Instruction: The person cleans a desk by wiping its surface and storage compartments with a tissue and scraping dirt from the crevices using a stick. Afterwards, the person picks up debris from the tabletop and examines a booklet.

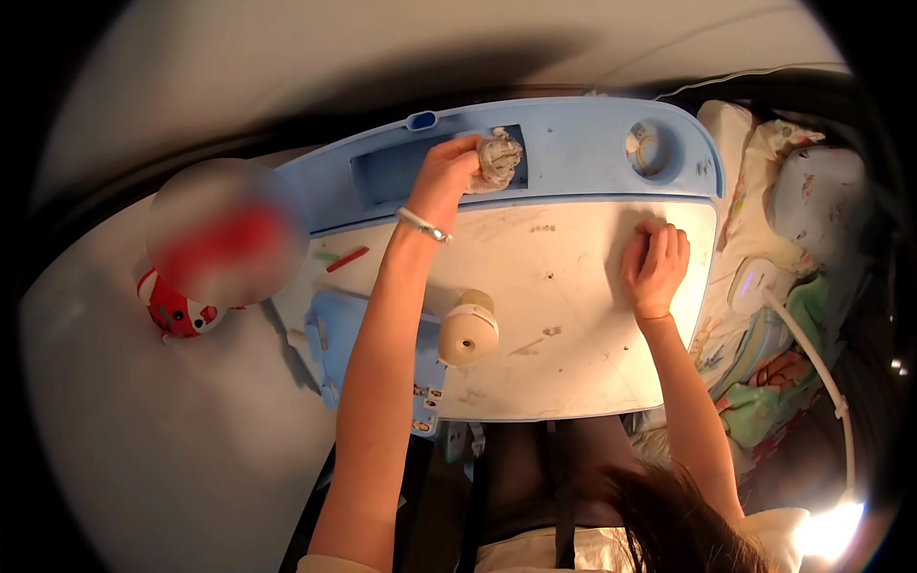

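My left hand [451, 178] is closed around a crumpled greyish-white cloth [499, 160]. It holds the cloth at the right end of the dark recessed tray [392, 172] in the blue rim along the desk's far side. A white bracelet circles that wrist. On the white desktop [564, 296] at the right, my right hand [656, 263] rests with its fingers curled. Whether anything lies under those fingers is hidden. Between my forearms stands a cream-coloured round device [469, 330] with a small hole in its face.
A round cup recess [653, 149] sits at the rim's right. Left of my left forearm are a red stick [348, 259] and a blue case [334, 329]. A red-and-white toy [177, 307] lies further left. A lit lamp [831, 530] and fabrics [764, 382] are at the right.
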### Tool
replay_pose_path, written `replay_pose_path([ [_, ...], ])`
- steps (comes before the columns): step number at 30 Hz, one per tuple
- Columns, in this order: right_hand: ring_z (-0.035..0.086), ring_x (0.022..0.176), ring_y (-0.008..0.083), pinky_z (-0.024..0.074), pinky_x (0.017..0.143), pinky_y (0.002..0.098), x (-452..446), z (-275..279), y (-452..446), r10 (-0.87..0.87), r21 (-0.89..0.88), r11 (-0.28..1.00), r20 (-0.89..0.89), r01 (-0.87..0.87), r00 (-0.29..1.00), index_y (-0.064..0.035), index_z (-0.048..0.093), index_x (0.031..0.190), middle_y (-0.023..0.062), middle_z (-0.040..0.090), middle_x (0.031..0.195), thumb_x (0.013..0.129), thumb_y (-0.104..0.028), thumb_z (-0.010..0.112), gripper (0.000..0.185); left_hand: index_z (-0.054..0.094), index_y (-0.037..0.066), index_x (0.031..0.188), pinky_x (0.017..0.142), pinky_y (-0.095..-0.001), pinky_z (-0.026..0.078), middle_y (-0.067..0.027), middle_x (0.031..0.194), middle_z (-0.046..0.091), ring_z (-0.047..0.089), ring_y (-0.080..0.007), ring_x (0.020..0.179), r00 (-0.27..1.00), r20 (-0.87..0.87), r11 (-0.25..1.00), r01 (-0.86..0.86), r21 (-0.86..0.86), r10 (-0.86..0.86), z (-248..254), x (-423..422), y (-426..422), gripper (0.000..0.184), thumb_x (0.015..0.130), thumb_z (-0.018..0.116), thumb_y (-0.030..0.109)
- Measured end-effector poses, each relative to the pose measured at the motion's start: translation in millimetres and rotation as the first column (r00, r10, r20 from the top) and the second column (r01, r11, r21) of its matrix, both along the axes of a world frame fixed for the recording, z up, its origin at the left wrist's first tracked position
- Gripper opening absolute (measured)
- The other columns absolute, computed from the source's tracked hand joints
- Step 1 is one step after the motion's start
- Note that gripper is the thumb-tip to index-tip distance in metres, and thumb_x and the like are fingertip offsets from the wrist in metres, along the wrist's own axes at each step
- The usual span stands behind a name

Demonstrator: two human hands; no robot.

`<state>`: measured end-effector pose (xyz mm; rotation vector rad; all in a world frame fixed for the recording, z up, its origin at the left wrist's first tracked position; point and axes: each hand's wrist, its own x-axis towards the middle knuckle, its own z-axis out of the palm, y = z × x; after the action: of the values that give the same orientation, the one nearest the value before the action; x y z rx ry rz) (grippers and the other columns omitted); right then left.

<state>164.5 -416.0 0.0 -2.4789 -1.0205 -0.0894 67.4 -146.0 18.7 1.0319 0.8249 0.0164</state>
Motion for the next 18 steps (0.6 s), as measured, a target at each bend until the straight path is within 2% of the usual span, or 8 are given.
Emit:
replay_pose_path([
  [7,0.05,0.071,0.0247,0.0393,0.067,0.0351,0.8,10.4,2.2,0.006,0.001,1.0,-0.073,-0.006,0.997,-0.0061,0.057,0.088,0.007,0.054,0.079,0.077,-0.004,0.058,0.011,0.06,-0.002,0.112,0.086,-0.0311,0.048,-0.0107,0.104,0.067,0.063,-0.0186,0.095,0.984,0.16,0.987,-0.062,-0.145,0.085,32.0,-35.7,-3.8,0.031,0.088,0.041,0.001],
  [9,0.052,0.072,0.0228,0.04,0.067,0.0327,-3.6,30.6,12.6,-0.066,0.133,0.984,-0.364,0.122,0.929,-0.0043,0.059,0.092,0.0077,0.056,0.082,0.08,-0.005,0.058,0.012,0.061,-0.002,0.111,0.086,-0.0314,0.049,-0.0111,0.105,0.067,0.063,-0.0186,0.095,0.99,0.118,0.979,-0.046,-0.197,0.071,47.1,-43.3,-6.9,0.03,0.089,0.041,0.0],
  [10,0.052,0.073,0.0219,0.0404,0.067,0.0316,-4.9,44.1,18.9,-0.079,0.179,0.965,-0.502,0.192,0.861,-0.0035,0.061,0.094,0.008,0.056,0.083,0.082,-0.006,0.058,0.012,0.062,-0.002,0.11,0.087,-0.0316,0.049,-0.0112,0.106,0.067,0.064,-0.0186,0.095,0.993,0.099,0.973,-0.043,-0.225,0.067,51.3,-47.3,-9.7,0.03,0.089,0.041,0.0],
  [11,0.056,0.081,0.0183,0.0421,0.069,0.0284,-6.4,57.1,24.8,-0.012,0.192,0.97,-0.573,0.149,0.819,-0.0022,0.062,0.103,0.0079,0.061,0.091,0.086,-0.008,0.058,0.018,0.062,-0.002,0.109,0.086,-0.0313,0.049,-0.0108,0.106,0.067,0.064,-0.0185,0.095,0.993,0.115,0.964,-0.005,-0.265,0.037,52.2,-53.0,-12.6,0.029,0.089,0.041,0.0],
  [12,0.057,0.086,0.0176,0.0432,0.072,0.0281,-8.0,71.7,34.3,0.093,0.226,0.968,-0.724,0.107,0.684,-0.0025,0.062,0.107,0.0076,0.061,0.098,0.087,-0.01,0.059,0.021,0.063,-0.002,0.108,0.086,-0.031,0.049,-0.0104,0.105,0.067,0.064,-0.0184,0.095,0.991,0.134,0.953,0.035,-0.302,0.006,52.2,-57.9,-14.2,0.029,0.089,0.041,0.0],
  [15,0.056,0.1,0.0169,0.0454,0.082,0.029,-22.9,98.8,66.1,0.389,0.397,0.901,-0.918,0.176,0.076,-0.0034,0.057,0.118,0.0069,0.057,0.118,0.087,-0.015,0.065,0.034,0.065,0.0,0.106,0.082,-0.0276,0.048,-0.0065,0.1,0.067,0.062,-0.0142,0.09,0.987,0.104,0.934,0.153,-0.324,-0.125,60.8,-59.1,-24.1,0.028,0.088,0.044,0.002],
  [17,0.055,0.104,0.0175,0.0477,0.081,0.029,-34.0,98.5,76.1,0.46,0.465,0.884,-0.883,0.048,0.094,-0.004,0.054,0.123,0.0087,0.054,0.122,0.084,-0.014,0.07,0.043,0.065,0.0,0.106,0.079,-0.0262,0.047,-0.0048,0.098,0.067,0.061,-0.0121,0.087,0.957,-0.05,0.929,0.264,-0.259,-0.286,72.4,-54.9,-27.8,0.028,0.086,0.046,0.003],
  [18,0.057,0.1,0.0167,0.0504,0.075,0.0277,-42.0,97.9,81.5,0.442,0.456,0.886,-0.884,0.08,0.152,-0.0022,0.057,0.115,0.0095,0.057,0.117,0.079,-0.008,0.074,0.039,0.064,0.001,0.107,0.078,-0.025,0.046,-0.0022,0.094,0.065,0.058,-0.0102,0.085,0.964,-0.047,0.934,0.24,-0.266,-0.261,70.8,-56.0,-30.8,0.028,0.085,0.048,0.005],
])
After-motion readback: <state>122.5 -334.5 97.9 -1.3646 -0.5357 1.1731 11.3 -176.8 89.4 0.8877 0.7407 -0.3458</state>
